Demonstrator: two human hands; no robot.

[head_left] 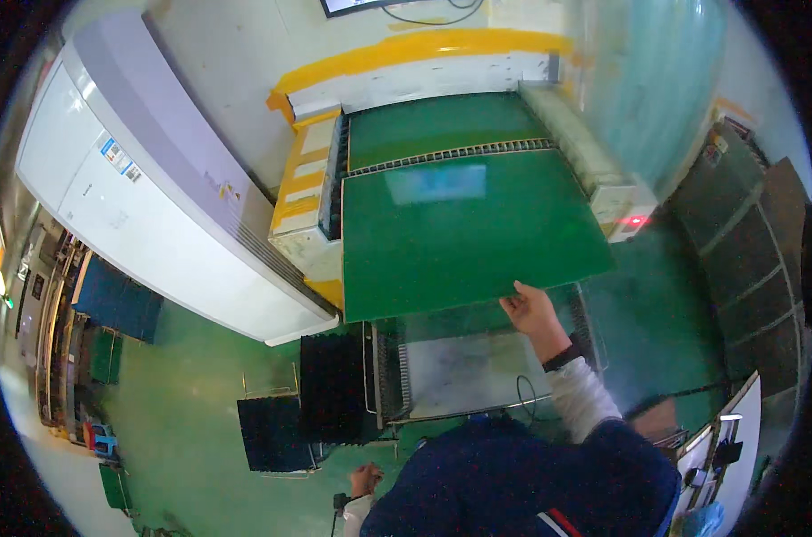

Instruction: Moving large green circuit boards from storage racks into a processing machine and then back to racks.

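A large flat green panel [460, 233] lies tilted on a roller conveyor [464, 154], its near edge reaching out toward me. My right hand [529, 313] grips that near edge right of its middle, thumb on top and the other fingers partly hidden beneath. A dark band circles the right wrist. Low beside my body hangs my left hand [366, 479], away from the panel; its fingers look loosely curled and nothing shows in them. Under the panel stands a rack [388, 376] with toothed sides and a pale surface between them.
White machine housings flank the conveyor, with a red light [637, 220] on the right one. A tall white cabinet [146, 215] stands at left. Dark-covered carts [276, 434] sit on the green floor. Grey panels [737, 224] lean at right, above a white board [728, 447].
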